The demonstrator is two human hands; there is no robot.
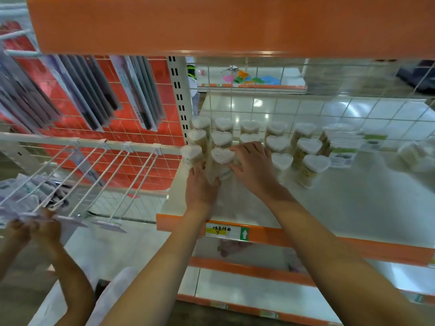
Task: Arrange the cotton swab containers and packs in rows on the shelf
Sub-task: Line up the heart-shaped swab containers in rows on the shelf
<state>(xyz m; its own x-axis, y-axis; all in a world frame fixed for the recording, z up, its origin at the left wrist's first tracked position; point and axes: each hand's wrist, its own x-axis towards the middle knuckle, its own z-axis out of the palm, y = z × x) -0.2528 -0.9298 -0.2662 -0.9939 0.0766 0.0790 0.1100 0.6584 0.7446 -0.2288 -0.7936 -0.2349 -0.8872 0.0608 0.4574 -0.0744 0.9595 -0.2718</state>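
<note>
Two hands on the heart-lidded containers at the shelf's [329, 196] left end: my left hand [201, 187] seems to curl its fingers round the front container [221, 162], though blur hides detail; my right hand [253, 163] lies flat, fingers spread, over its neighbours. All stand upright, long axis vertical, lids up. One careless nudge could topple the packed rows like dominoes.

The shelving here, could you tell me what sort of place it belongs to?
Most likely a shop aisle: an orange-edged shelf with a price label, rows of swab containers, and packs on hooks.
</note>
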